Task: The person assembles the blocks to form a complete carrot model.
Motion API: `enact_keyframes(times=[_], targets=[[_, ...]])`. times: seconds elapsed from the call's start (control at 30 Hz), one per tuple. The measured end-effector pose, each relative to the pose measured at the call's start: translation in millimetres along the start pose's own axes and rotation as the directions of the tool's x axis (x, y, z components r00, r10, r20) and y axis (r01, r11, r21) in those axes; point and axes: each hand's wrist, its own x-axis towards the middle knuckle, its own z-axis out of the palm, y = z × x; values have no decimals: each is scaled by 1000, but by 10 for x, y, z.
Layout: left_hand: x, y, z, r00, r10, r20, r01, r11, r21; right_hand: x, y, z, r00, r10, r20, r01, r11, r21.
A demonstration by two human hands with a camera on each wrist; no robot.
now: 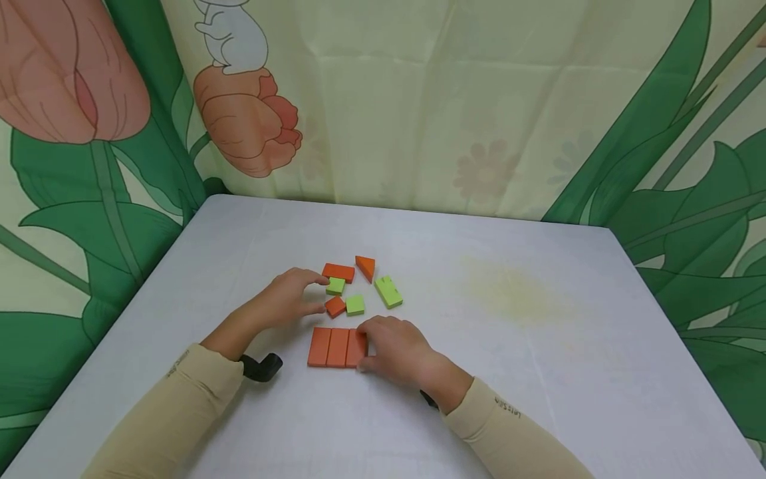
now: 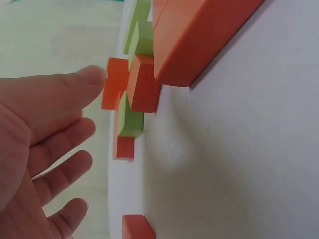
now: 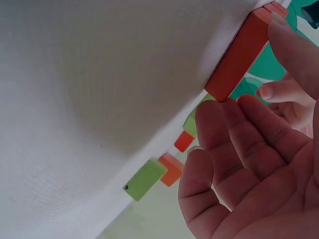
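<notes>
Three flat orange blocks [image 1: 329, 346] lie side by side on the white table [image 1: 538, 372]. My right hand [image 1: 372, 344] pinches the rightmost orange block [image 3: 238, 56] lengthwise, the thumb at its near end and the fingertips [image 3: 212, 112] at its far end. My left hand [image 1: 316, 294] hovers with relaxed fingers and holds nothing. Its thumb [image 2: 75, 87] is close to a small orange block [image 1: 335, 306] and a green square [image 1: 335, 285].
More loose pieces lie just beyond the hands: another green square [image 1: 355, 305], a green rectangle [image 1: 388, 291], an orange triangle [image 1: 366, 267] and an orange rectangle [image 1: 338, 272]. A leaf-and-flower patterned curtain [image 1: 419, 100] hangs behind the table.
</notes>
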Motion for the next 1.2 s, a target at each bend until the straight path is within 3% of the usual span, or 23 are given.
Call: enact_keyframes(times=[0.5,0.7,0.83,1.0,1.2], targets=[[437,-78,-22,1000,-21,19,21,1000,22,-9,0,-9,1000,-8,-10,8,1000,-4],[553,-12,-13,998,-45,39,44,999,22,-9,3,-1,1000,-9,-14,9,1000,-3],[577,103,10,997,45,68,-47,999,20,-15,9,-1,1000,-14,-18,14,1000,1],[642,258,78,982,173,82,-174,985,16,-24,31,-1,999,-34,-36,35,999,10],[800,418,181,972,215,90,-224,969,103,-30,56,11,996,-64,-60,65,998,21]])
